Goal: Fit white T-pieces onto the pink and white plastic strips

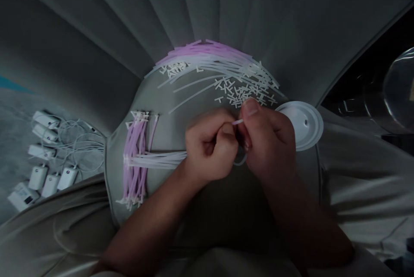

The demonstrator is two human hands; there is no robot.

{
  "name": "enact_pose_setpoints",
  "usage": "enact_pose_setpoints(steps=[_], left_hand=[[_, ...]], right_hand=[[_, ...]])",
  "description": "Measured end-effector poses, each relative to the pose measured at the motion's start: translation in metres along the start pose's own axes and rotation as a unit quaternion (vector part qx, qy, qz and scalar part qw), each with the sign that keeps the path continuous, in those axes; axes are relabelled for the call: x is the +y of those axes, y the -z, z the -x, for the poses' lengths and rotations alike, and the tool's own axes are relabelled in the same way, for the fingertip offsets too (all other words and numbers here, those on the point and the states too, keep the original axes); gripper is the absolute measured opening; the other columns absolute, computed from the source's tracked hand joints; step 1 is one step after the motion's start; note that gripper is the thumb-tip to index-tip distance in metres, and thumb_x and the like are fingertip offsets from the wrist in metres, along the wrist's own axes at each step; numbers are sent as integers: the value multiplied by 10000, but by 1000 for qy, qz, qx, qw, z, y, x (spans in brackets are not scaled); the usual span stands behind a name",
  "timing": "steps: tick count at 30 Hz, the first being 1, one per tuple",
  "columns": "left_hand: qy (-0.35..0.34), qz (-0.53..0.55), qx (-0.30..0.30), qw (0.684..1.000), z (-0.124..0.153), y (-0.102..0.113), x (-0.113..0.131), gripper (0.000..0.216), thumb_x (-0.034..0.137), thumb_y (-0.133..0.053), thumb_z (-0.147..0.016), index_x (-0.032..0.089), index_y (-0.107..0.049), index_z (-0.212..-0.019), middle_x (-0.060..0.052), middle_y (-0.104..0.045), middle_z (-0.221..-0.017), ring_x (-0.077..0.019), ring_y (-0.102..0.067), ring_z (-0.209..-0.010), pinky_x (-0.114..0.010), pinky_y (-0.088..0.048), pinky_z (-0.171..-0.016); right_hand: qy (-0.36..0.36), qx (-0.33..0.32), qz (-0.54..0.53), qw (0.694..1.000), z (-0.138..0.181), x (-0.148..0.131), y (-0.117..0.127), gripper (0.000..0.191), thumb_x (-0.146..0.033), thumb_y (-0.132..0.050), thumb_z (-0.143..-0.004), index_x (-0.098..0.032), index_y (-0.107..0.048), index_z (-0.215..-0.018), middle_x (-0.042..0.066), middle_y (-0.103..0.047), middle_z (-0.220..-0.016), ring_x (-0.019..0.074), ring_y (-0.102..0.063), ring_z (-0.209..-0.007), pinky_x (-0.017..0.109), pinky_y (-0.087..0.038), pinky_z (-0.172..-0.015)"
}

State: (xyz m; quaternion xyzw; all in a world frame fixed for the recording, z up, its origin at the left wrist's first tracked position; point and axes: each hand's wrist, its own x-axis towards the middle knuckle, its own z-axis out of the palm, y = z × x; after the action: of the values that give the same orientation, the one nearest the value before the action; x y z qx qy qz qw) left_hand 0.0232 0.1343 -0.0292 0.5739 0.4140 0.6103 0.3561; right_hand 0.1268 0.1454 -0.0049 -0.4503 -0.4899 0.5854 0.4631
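My left hand (211, 147) is closed in a fist over a grey round cushion (168, 108), gripping a bundle of white thin tubes (158, 159) that stretches out to its left. My right hand (267, 139) is closed in a pinch right beside it, holding the short end of a thin pale tube (238, 121) between thumb and fingers; a loop of tube (241, 162) shows under the hands. The two hands touch each other. A pile of small white cross-shaped connectors (244, 91) lies just beyond the right thumb.
Long pink and white tubes (210, 55) lie along the cushion's far edge. Finished pink tubes with connectors (136, 160) lie at the left. A white round lid (302, 124) sits at the right. Small white boxes with wires (48, 160) lie far left. A clear balloon (399, 87) is far right.
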Motion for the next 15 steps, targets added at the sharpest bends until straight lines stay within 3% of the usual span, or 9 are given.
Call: enact_pose_setpoints(steps=[15], left_hand=[[-21, -25, -16, 999, -2, 1, 0, 300, 62, -447, -883, 184, -514, -617, 35, -556, -562, -77, -511, -528, -221, -414, -520]], right_hand=[[7, 5, 12, 1000, 0, -1, 0, 492, -332, -518, -1005, -192, -389, -552, -60, -363, -525, 62, -308, -491, 230, -302, -473]])
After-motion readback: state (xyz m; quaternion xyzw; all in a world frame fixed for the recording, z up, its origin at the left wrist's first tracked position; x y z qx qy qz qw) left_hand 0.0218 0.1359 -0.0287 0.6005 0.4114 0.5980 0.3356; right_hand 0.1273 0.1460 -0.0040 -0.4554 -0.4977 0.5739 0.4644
